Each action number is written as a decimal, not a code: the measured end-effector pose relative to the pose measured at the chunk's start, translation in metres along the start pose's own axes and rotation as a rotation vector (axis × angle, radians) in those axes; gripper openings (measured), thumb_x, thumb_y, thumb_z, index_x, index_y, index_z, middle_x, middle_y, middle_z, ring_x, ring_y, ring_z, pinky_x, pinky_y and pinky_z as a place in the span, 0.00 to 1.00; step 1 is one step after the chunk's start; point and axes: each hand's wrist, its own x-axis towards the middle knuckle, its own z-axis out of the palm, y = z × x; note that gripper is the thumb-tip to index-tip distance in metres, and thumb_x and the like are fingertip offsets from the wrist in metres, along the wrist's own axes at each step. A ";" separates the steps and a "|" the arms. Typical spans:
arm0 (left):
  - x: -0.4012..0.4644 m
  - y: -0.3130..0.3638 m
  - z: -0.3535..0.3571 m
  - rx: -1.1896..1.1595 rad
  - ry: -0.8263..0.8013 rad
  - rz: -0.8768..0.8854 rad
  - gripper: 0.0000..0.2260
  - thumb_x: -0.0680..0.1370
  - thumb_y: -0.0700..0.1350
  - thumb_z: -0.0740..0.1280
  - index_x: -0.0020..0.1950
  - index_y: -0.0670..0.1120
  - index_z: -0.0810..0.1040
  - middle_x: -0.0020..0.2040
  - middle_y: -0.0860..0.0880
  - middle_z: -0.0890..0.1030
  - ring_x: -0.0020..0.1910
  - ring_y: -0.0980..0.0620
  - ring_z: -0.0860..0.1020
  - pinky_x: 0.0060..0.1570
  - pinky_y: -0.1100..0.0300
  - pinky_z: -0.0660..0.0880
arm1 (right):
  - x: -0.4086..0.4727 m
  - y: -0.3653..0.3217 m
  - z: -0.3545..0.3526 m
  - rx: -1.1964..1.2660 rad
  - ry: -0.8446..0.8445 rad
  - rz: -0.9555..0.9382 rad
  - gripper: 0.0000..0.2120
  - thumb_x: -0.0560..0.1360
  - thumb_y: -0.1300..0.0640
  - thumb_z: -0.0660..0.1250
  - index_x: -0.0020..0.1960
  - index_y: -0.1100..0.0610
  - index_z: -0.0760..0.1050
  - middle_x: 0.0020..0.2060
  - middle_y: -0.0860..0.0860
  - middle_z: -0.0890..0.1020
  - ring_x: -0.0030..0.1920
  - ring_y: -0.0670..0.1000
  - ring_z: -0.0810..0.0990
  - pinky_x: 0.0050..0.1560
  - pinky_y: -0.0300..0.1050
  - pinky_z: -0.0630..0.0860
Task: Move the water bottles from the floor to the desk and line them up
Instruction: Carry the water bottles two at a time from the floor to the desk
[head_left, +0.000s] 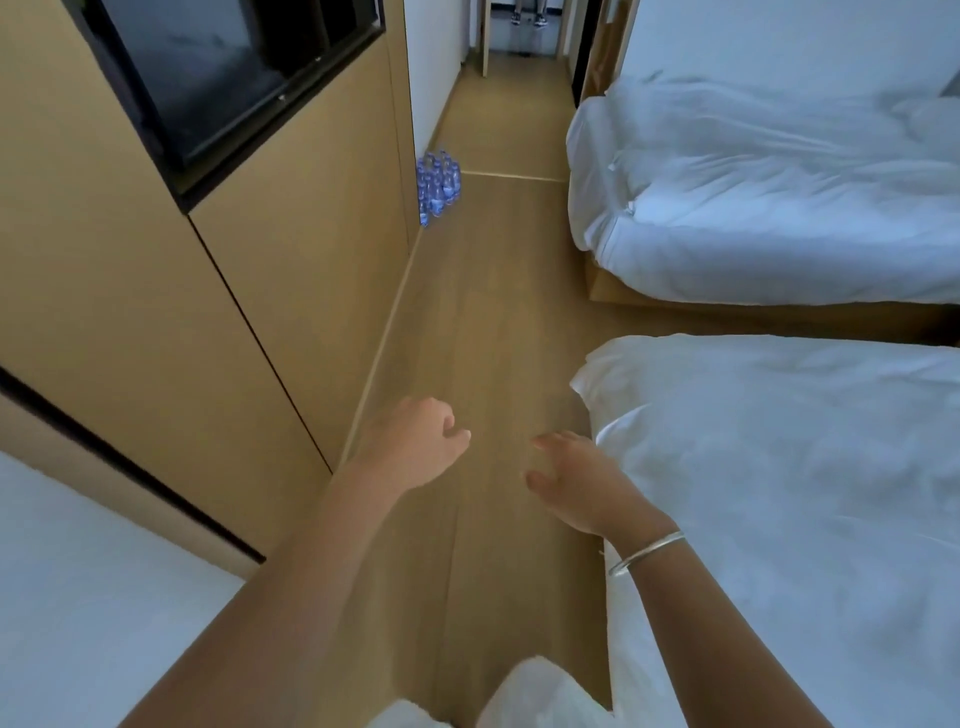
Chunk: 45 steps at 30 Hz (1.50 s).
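From the head view, the only view there is, the person stands in the aisle between the wall panels and two beds, looking down the length of the wooden floor. The water bottles stand in a tight cluster on the floor at the far corner of the wall panelling, well apart from both hands. They look shrink-wrapped as a pack, though at this range I cannot be sure.

The left hand hangs out in front with fingers loosely curled and holding nothing. The right hand, a bangle on its wrist, is held forward with fingers relaxed and spread, also holding nothing, just beside the corner of the near bed. The far bed lies across the aisle from the bottles.

No bottle has been lifted yet, so the step in hand is the walk up to them. To do it well, I would go right up to the cluster and crouch close rather than reach from afar, then take the bottles by their bodies with a full grip. A pale surface at lower left may be the worktop, but I cannot tell.
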 end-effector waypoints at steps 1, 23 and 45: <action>0.016 -0.002 -0.003 -0.007 -0.005 -0.005 0.14 0.78 0.55 0.62 0.50 0.45 0.79 0.48 0.47 0.82 0.47 0.47 0.78 0.49 0.54 0.75 | 0.015 0.003 -0.005 0.001 0.004 0.000 0.24 0.77 0.51 0.61 0.71 0.56 0.64 0.66 0.53 0.71 0.66 0.54 0.69 0.65 0.48 0.67; 0.443 0.076 -0.077 0.104 0.053 -0.073 0.14 0.77 0.57 0.62 0.53 0.48 0.79 0.52 0.49 0.82 0.53 0.47 0.78 0.49 0.59 0.73 | 0.424 0.118 -0.194 -0.118 -0.025 -0.076 0.24 0.77 0.50 0.59 0.71 0.56 0.64 0.66 0.52 0.71 0.66 0.55 0.69 0.65 0.49 0.68; 0.914 0.032 -0.198 -0.005 0.066 -0.110 0.17 0.77 0.57 0.62 0.59 0.48 0.76 0.57 0.51 0.79 0.55 0.49 0.77 0.48 0.59 0.70 | 0.857 0.141 -0.348 -0.090 -0.011 -0.010 0.24 0.78 0.49 0.59 0.71 0.55 0.63 0.67 0.51 0.71 0.67 0.52 0.68 0.65 0.47 0.69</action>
